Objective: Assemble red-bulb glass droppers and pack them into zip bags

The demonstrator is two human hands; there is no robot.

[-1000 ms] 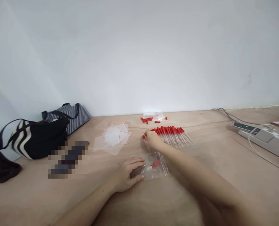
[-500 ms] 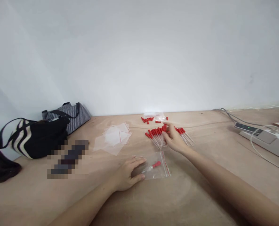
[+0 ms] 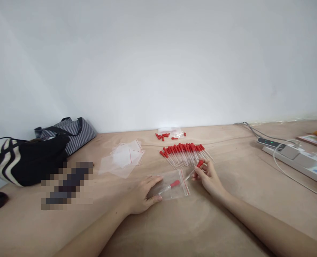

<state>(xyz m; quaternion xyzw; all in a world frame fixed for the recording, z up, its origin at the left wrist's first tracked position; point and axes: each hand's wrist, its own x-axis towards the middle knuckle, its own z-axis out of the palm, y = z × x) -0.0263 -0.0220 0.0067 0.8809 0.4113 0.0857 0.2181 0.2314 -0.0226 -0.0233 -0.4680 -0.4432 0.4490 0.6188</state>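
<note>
Dropper (image 3: 200, 164) is pinched at its red bulb by the right hand (image 3: 210, 178), its tube slanted toward the red-striped end of a clear bag (image 3: 171, 194); whether the tip is inside cannot be told. The bag, with a second dropper (image 3: 175, 184) enclosed, is covered at its other end by the left hand (image 3: 143, 194), thumb and fingers spread. Just beyond the right hand, more droppers (image 3: 184, 147) are lined up; beyond the left, more bags (image 3: 123, 159) are fanned out.
</note>
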